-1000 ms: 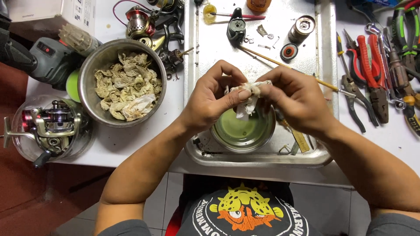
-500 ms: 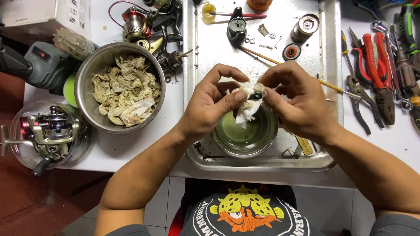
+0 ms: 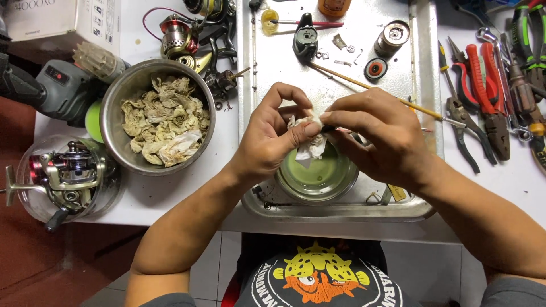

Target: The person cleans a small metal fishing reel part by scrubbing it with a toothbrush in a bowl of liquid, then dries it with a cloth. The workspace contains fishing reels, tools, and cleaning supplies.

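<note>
Both forearms bare, reaching forward from lower frame, converging at centre; left hand (image 3: 270, 139) curled, thumb and index arched, fingertips pinched in closed grip; right hand (image 3: 378, 136) knuckles up, fingers bent, fingertips meeting left's; hands touching.

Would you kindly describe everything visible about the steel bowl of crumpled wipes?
The steel bowl is round, shiny metal, standing upright on the white table left of the metal tray. It holds crumpled, yellow-stained paper wipes heaped to mid-height. Neither hand touches it; a green lid peeks out beneath its left rim.
</note>
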